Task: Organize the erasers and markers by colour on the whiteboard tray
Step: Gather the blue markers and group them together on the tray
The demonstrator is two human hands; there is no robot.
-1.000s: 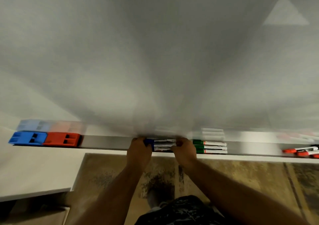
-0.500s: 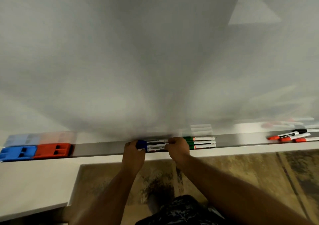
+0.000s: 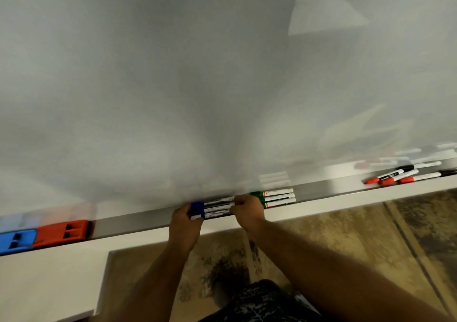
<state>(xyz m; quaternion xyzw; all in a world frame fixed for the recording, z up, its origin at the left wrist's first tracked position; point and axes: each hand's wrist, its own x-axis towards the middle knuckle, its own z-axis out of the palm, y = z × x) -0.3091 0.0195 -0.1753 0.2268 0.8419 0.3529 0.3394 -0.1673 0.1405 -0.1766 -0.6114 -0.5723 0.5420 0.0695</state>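
A bundle of blue-capped markers (image 3: 212,209) lies along the grey whiteboard tray (image 3: 138,220). My left hand (image 3: 184,227) presses against its capped left end and my right hand (image 3: 247,210) grips its right end. Three green-capped markers (image 3: 274,198) lie stacked just right of my right hand. Far right on the tray sit red-capped markers (image 3: 385,178) mixed with black-capped markers (image 3: 418,167). At the far left a blue eraser (image 3: 16,241) touches a red eraser (image 3: 63,232).
The whiteboard (image 3: 197,74) fills the upper view. A white ledge (image 3: 49,272) runs below the tray on the left. Brown patterned floor (image 3: 321,235) and my dark patterned clothing (image 3: 259,302) are below.
The view has swung so the tray now slopes up to the right, and more of the red and black markers show. Both hands stay at the ends of the blue markers.
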